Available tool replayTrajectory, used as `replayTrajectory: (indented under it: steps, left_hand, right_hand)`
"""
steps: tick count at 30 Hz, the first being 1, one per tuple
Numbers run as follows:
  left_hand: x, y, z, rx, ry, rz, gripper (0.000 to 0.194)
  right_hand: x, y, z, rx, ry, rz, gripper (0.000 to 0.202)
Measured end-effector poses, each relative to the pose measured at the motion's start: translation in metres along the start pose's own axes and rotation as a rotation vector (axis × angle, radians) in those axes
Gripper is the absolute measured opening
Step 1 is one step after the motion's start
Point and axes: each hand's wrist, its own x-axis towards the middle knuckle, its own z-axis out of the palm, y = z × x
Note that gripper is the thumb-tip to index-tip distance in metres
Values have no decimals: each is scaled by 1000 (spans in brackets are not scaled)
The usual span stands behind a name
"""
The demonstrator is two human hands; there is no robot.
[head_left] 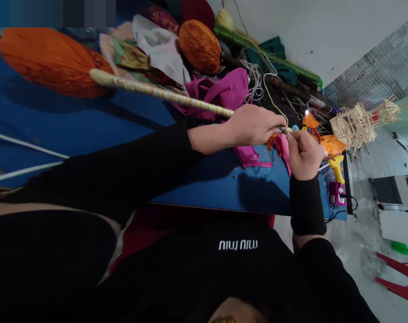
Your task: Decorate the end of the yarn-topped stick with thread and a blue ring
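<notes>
- Pale wall [284,18] beyond the work; grey floor and a red stool [399,276] off to the right.
- Blue table [200,190] spreads beneath both hands, heaped with fabric along its far side; a yellow glue gun [337,168] lies near its right end.
- Wrapped stick [177,98] slants from upper left to the hands; its rounded left end overlaps an orange cloth bulb [49,63], though whether they join cannot be told.
- Left hand [251,125] grasps the stick towards its right end, most of the length extending leftward from that grip.
- Right hand [305,152] pinches at the tip, being nearer that end.
- Thin pale cord [266,85] drops to the tip between the hands.
</notes>
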Motion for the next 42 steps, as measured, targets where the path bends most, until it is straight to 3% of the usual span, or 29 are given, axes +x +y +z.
replayTrajectory:
  steps: [8, 12, 20, 25, 33, 42]
  left_hand:
    - [-2, 7, 3, 60, 29, 24, 42]
    - [-2, 10, 4, 73, 20, 14, 41]
    - [0, -2, -3, -16, 123, 8, 41]
    - [1, -5, -3, -65, 141, 5, 38]
    - [-1, -7, -1, -116, 195, 42, 37]
    - [-5, 0, 0, -94, 137, 80, 42]
  right_hand:
    - [-2, 2, 23, 67, 255, -6, 32]
    - [-2, 4, 26, 138, 230, -27, 30]
    - [-15, 0, 26, 130, 184, -37, 28]
    - [-25, 1, 33, 210, 193, 99, 32]
    - [-31, 1, 53, 614, 235, 373, 38]
    - [-26, -8, 51, 884, 376, 460, 40]
